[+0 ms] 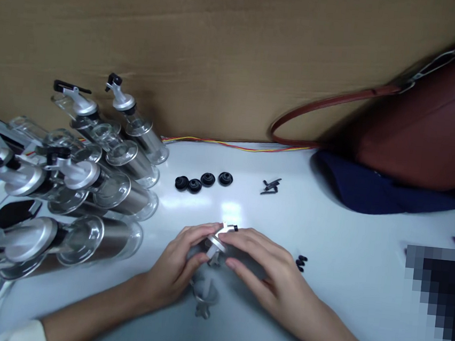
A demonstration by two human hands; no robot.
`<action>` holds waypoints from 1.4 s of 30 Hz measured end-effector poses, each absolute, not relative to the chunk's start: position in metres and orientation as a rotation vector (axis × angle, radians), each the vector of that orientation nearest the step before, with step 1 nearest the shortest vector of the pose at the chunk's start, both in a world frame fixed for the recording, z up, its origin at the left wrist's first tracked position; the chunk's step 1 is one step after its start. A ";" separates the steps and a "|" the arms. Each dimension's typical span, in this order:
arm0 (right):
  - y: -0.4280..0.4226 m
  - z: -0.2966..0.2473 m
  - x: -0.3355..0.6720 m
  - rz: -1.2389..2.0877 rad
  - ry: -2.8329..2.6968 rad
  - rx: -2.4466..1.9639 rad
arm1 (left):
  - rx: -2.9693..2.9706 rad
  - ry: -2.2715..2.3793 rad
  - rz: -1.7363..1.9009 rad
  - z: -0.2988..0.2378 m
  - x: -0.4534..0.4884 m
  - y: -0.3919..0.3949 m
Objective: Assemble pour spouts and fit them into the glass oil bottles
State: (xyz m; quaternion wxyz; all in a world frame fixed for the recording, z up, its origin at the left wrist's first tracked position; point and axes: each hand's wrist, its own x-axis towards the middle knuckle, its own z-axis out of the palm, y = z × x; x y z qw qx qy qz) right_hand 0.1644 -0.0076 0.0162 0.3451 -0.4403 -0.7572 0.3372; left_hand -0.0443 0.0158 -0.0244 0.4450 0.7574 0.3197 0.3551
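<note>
Gripping a small silver pump head (218,243) between them, left hand (178,265) and right hand (260,267) pinch it from either side with their fingertips, just above the white bench (340,288) at front-centre. Small black bits (301,263) lie just right of the right hand; farther back, four black rubber rings (204,181) in a row and a dark clip (271,186). Pump-topped steel bottles (105,191) lie piled at left; back right, a brown-red bag (437,121) touching navy cloth (370,192).

Dim, soft frame; overhead light glares on the table (229,211), edges bend and blur, pixelated patch at right.
</note>
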 end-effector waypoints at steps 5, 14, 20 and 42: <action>-0.007 0.022 0.166 0.943 -2.000 -1.134 | 1.895 0.759 0.896 -0.023 -0.042 0.022; -0.010 0.020 0.158 1.032 -1.866 -1.089 | 1.763 0.791 0.791 -0.024 -0.041 0.016; 0.007 0.032 0.167 0.581 -1.902 -1.364 | 1.792 0.863 0.621 -0.016 -0.041 0.017; 0.051 0.027 0.161 0.467 -1.960 -1.418 | 1.352 0.984 0.865 -0.018 -0.035 0.019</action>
